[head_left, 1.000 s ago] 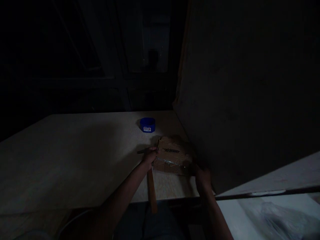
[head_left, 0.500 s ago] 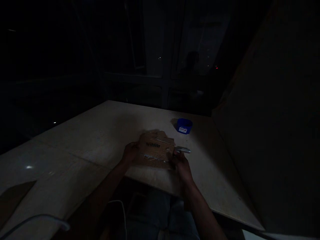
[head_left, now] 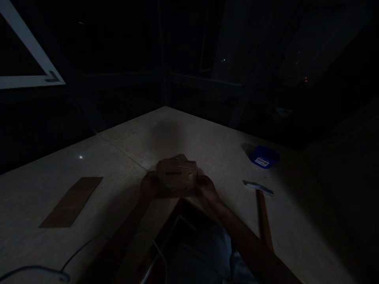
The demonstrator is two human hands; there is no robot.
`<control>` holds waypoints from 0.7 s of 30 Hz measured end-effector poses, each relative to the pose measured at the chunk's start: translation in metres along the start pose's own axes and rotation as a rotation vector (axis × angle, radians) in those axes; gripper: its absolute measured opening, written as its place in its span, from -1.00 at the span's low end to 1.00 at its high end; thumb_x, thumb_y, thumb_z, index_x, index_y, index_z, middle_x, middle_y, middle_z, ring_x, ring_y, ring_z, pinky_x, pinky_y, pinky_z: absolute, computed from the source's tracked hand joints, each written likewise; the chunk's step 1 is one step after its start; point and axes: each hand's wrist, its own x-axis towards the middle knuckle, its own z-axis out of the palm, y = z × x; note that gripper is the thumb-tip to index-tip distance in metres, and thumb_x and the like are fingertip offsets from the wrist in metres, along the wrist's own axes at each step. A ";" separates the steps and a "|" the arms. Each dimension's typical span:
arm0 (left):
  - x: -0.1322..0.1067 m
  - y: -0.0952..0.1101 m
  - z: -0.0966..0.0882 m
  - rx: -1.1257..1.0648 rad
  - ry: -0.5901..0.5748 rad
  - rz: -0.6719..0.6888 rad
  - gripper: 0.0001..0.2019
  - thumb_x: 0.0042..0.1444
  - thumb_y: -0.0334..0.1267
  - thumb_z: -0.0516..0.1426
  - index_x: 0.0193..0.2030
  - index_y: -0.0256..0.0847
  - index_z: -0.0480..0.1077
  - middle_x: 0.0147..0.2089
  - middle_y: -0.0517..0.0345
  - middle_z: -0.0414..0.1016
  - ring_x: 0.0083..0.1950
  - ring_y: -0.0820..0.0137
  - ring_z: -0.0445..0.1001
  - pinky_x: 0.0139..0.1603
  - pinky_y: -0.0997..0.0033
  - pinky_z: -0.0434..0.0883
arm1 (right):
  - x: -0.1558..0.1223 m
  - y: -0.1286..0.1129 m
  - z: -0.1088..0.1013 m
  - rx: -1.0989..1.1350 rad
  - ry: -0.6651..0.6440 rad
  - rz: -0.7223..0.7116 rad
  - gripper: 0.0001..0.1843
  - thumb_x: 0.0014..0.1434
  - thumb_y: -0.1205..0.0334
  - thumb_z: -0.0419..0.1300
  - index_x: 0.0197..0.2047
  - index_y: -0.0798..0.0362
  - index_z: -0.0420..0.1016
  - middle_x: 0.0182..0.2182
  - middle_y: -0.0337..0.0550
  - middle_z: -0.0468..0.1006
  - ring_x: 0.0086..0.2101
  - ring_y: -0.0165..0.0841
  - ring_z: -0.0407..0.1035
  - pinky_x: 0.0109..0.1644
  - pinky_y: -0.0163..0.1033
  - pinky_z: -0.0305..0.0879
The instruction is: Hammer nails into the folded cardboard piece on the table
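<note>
A crumpled brown cardboard box with dark printing on its side is between my two hands near the table's front corner. My left hand grips its left end, fingers curled at the edge. At the opposite end, my right hand has its fingers closed on the cardboard. The undersides of both hands are dim. To the right of my right forearm lies a hammer, its metal head away from me and its wooden handle towards me; neither hand touches it.
A blue plastic container with a white label stands at the back right. A flat cardboard piece lies on the table at left. A cable crosses the lower left. Dark window panes border the table.
My view has turned left, bringing the flat cardboard piece fully into sight. Both hands have shifted left with the box, away from the hammer, which now shows its handle.
</note>
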 end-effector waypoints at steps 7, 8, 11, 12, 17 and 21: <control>-0.034 -0.011 0.012 0.417 0.005 0.741 -0.77 0.25 -0.27 0.04 -0.05 -0.21 0.47 0.04 -0.13 0.52 0.10 0.09 0.42 0.19 -0.01 0.32 | 0.018 -0.013 -0.012 -0.230 -0.002 -0.201 -0.76 0.07 0.27 0.13 -0.17 0.03 0.51 -0.15 -0.06 0.62 -0.15 -0.20 0.49 0.03 -0.06 0.39; -0.039 -0.012 0.014 0.451 -0.045 0.817 -0.78 0.27 -0.27 0.04 -0.06 -0.18 0.48 0.03 -0.09 0.53 0.10 0.12 0.43 0.18 0.01 0.33 | 0.019 -0.019 -0.009 -0.303 -0.041 -0.282 -0.74 0.13 0.29 0.11 -0.12 0.04 0.52 -0.13 -0.04 0.61 -0.13 -0.21 0.49 0.04 -0.06 0.39; -0.046 -0.013 0.019 0.530 -0.143 0.913 -0.77 0.30 -0.25 0.05 0.00 -0.14 0.47 0.08 -0.04 0.53 0.11 0.14 0.42 0.20 0.01 0.30 | 0.022 -0.040 0.011 -0.566 -0.203 -0.524 -0.73 0.27 0.29 0.09 -0.02 0.06 0.53 -0.07 0.02 0.59 -0.04 -0.19 0.45 0.11 -0.05 0.35; -0.046 -0.012 0.020 0.551 -0.153 0.912 -0.76 0.30 -0.24 0.05 0.03 -0.14 0.47 0.11 -0.04 0.52 0.12 0.13 0.41 0.20 -0.01 0.29 | 0.023 -0.047 0.021 -0.662 -0.257 -0.573 -0.72 0.30 0.25 0.11 0.02 0.07 0.53 -0.04 0.04 0.58 0.00 -0.18 0.43 0.14 -0.05 0.34; -0.043 -0.014 0.023 0.614 -0.187 0.853 -0.74 0.31 -0.24 0.03 0.04 -0.16 0.46 0.14 -0.07 0.50 0.14 0.08 0.39 0.16 -0.05 0.29 | 0.037 -0.067 0.063 -1.126 -0.493 -0.583 -0.70 0.34 0.13 0.17 0.04 0.06 0.58 0.01 0.11 0.57 -0.09 -0.13 0.50 -0.01 -0.10 0.40; -0.044 -0.015 0.023 0.566 -0.196 0.844 -0.73 0.30 -0.26 0.03 0.07 -0.13 0.45 0.16 -0.06 0.48 0.16 0.10 0.37 0.18 -0.04 0.26 | 0.053 -0.064 0.071 -1.202 -0.643 -0.624 -0.78 0.32 0.31 0.17 -0.07 -0.03 0.65 -0.03 -0.04 0.62 -0.09 -0.20 0.53 -0.01 -0.20 0.39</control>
